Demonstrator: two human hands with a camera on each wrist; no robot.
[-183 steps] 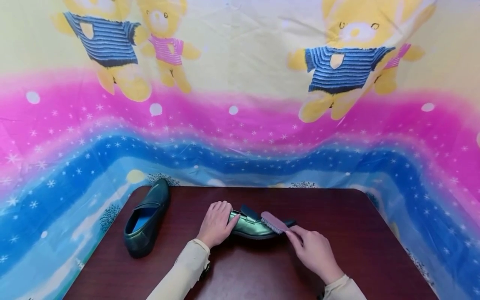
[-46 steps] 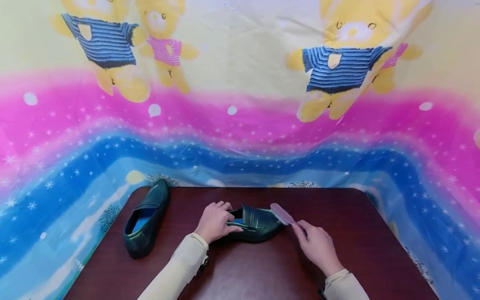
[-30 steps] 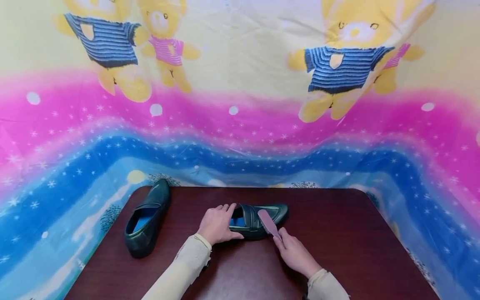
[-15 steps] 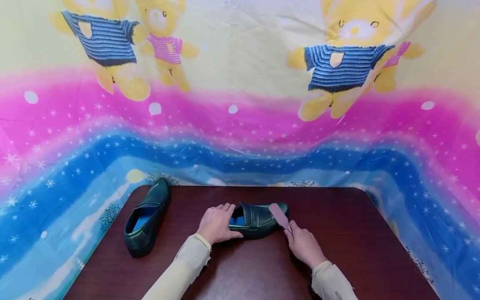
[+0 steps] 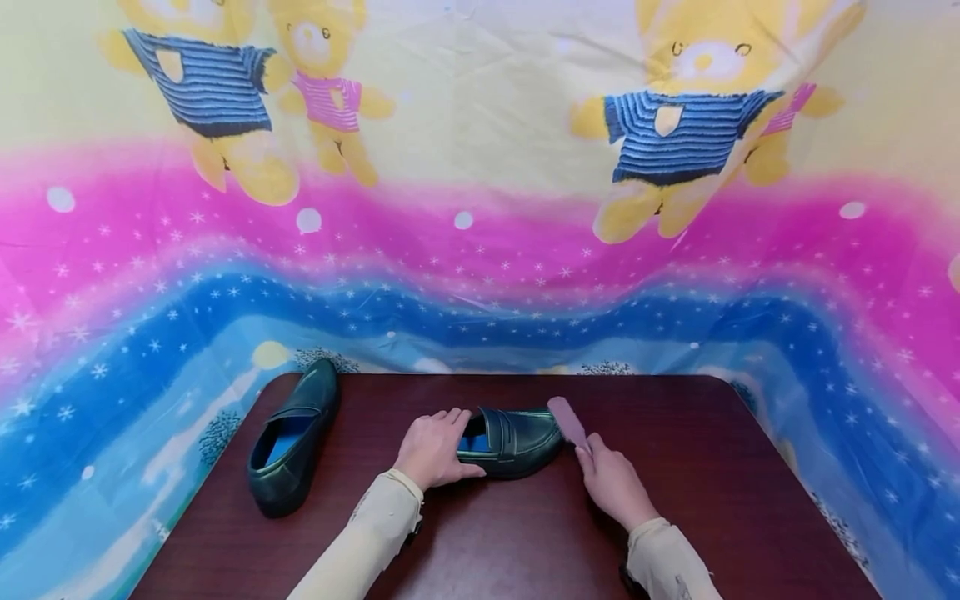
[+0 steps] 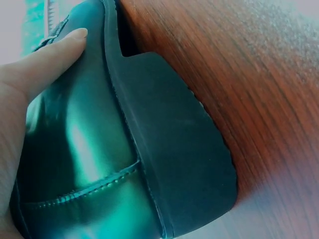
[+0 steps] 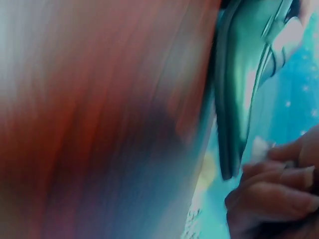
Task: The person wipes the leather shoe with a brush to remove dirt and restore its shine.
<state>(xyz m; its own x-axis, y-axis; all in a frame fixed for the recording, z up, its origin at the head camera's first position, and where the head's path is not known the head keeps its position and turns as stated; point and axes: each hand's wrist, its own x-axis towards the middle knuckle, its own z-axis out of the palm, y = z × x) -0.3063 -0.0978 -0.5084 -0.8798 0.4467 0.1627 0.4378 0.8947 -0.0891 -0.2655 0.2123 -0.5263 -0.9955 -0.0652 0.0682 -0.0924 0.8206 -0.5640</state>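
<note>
A dark green loafer (image 5: 517, 446) with a blue insole lies sideways at mid-table, its toe to the right. My left hand (image 5: 431, 450) grips it round the heel, with the thumb along the near side; in the left wrist view the thumb (image 6: 55, 62) presses the leather above the thick heel (image 6: 174, 144). My right hand (image 5: 613, 483) holds a pink brush (image 5: 567, 421) by its handle, its head right at the shoe's toe and its bristles turned down out of sight. The right wrist view has the curled fingers (image 7: 274, 194) just past the toe (image 7: 234, 139).
A matching loafer (image 5: 292, 442) stands at the left side of the dark red-brown table (image 5: 712, 467), its toe toward the back edge. Behind the table hangs a bear-printed cloth (image 5: 465, 250) that also runs along both sides.
Earlier the shoe was tilted over on its side; now its opening faces up and my left hand sits round the heel. Lately the brush has gone from the strap area rightward to the toe.
</note>
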